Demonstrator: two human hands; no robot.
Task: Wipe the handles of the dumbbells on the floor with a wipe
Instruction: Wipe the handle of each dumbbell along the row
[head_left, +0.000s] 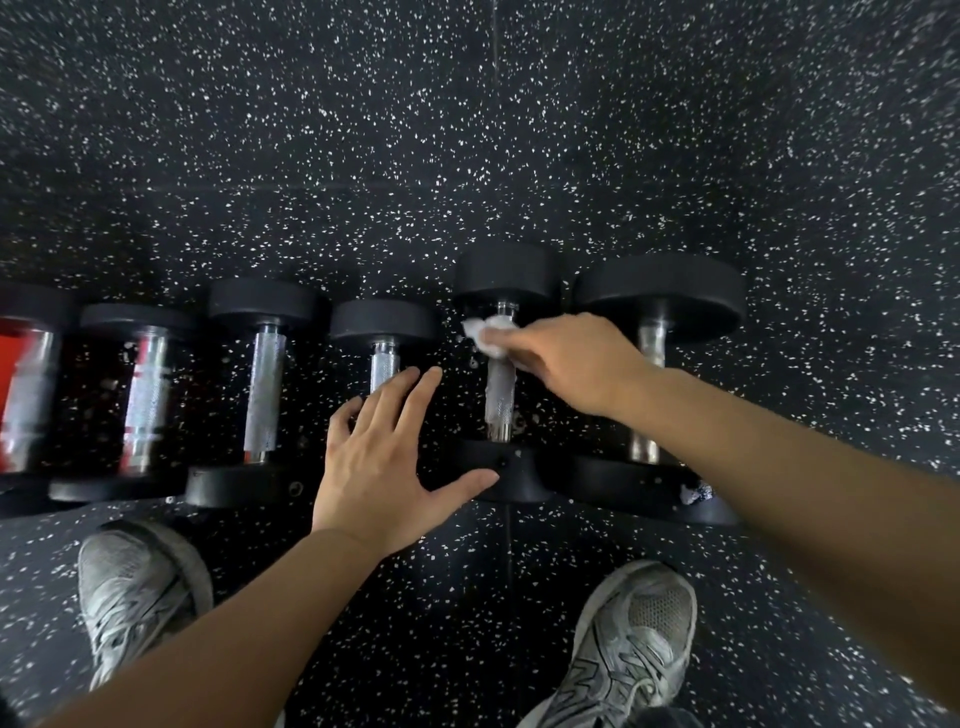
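Several black dumbbells with knurled metal handles lie side by side on the speckled floor. My right hand (566, 358) presses a crumpled white wipe (488, 332) onto the far end of the handle (500, 397) of the second dumbbell from the right. My left hand (384, 457) hovers with fingers spread over the near part of the neighbouring dumbbell (383, 325) to the left, hiding most of its handle. Its thumb reaches toward the near head (511, 470) of the dumbbell under the wipe. The largest dumbbell (660, 296) lies at the far right, partly behind my right forearm.
Three more dumbbells lie to the left, the farthest (26, 384) with red on it at the frame edge. My two grey sneakers (135, 587) (623, 639) stand on the black speckled rubber floor (467, 130) just in front of the row.
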